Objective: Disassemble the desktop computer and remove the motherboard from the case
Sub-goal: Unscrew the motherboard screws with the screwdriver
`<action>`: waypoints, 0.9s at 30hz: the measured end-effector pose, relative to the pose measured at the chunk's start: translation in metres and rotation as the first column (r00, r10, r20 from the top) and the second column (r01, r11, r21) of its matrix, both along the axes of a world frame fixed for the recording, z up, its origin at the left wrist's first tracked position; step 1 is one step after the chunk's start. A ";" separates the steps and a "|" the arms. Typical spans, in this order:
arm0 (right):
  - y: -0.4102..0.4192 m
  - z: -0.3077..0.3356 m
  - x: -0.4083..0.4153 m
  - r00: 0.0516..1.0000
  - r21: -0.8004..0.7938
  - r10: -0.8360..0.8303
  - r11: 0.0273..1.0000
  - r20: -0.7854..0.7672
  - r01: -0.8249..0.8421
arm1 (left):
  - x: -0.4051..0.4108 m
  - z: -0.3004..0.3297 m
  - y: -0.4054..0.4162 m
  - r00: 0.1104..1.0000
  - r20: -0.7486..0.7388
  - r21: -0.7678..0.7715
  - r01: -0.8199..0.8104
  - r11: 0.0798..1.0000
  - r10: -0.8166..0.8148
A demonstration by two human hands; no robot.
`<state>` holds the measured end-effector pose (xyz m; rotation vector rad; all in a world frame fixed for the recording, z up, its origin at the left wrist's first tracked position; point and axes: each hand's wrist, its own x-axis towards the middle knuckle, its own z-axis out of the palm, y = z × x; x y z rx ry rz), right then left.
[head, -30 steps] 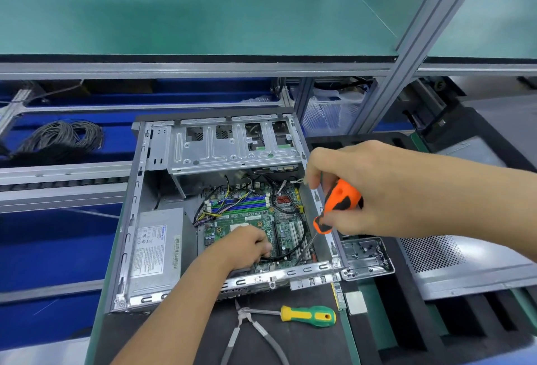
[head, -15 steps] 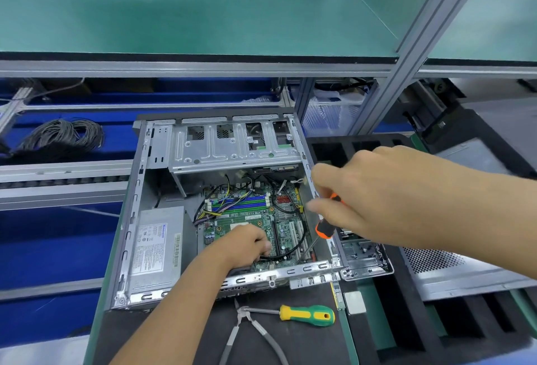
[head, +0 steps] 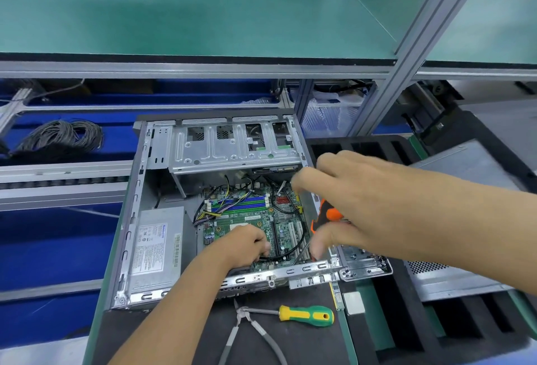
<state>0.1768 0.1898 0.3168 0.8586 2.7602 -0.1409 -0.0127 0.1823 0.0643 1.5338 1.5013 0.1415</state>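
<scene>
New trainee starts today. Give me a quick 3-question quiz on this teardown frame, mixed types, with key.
1. True or false: the left hand is inside the computer case, on the motherboard.
2. Which tool does the right hand hold? A) pliers B) orange-handled screwdriver C) yellow-green screwdriver
3. Fill in: the power supply sits to the ___ of the motherboard in the picture.

Key: 1 true; 2 B; 3 left.
</scene>
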 end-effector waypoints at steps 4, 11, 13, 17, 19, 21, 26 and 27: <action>-0.002 -0.002 0.002 0.997 0.210 0.069 0.975 0.025 -0.073 | 0.000 -0.001 0.000 1.000 0.005 -0.004 -0.001 1.000 0.001; 0.001 0.000 0.001 0.999 0.037 -0.048 0.998 -0.006 0.048 | -0.001 -0.002 -0.001 1.000 -0.017 -0.001 0.004 1.000 -0.004; 0.001 -0.003 0.003 1.000 0.147 0.012 0.989 -0.004 -0.011 | 0.000 -0.002 -0.001 1.000 -0.015 -0.003 0.001 1.000 -0.001; 0.000 -0.002 0.004 0.998 -0.075 0.024 0.997 -0.059 -0.028 | 0.000 -0.001 0.000 1.000 -0.024 0.015 0.007 1.000 -0.006; -0.003 0.000 0.004 0.998 -0.095 -0.040 0.995 -0.052 0.035 | 0.000 0.000 0.000 0.999 -0.040 0.019 0.024 1.000 -0.023; -0.005 -0.002 0.005 0.999 0.114 -0.027 0.993 -0.031 0.030 | -0.001 -0.001 0.000 0.999 -0.039 0.010 0.025 1.000 -0.025; -0.008 -0.001 0.007 0.998 -0.038 -0.010 0.999 -0.061 0.008 | -0.001 -0.002 -0.001 1.000 -0.010 -0.001 -0.008 1.000 0.008; -0.009 -0.001 0.008 0.998 -0.041 -0.034 0.999 -0.045 0.032 | -0.001 -0.002 -0.001 1.000 -0.016 0.006 -0.010 1.000 0.010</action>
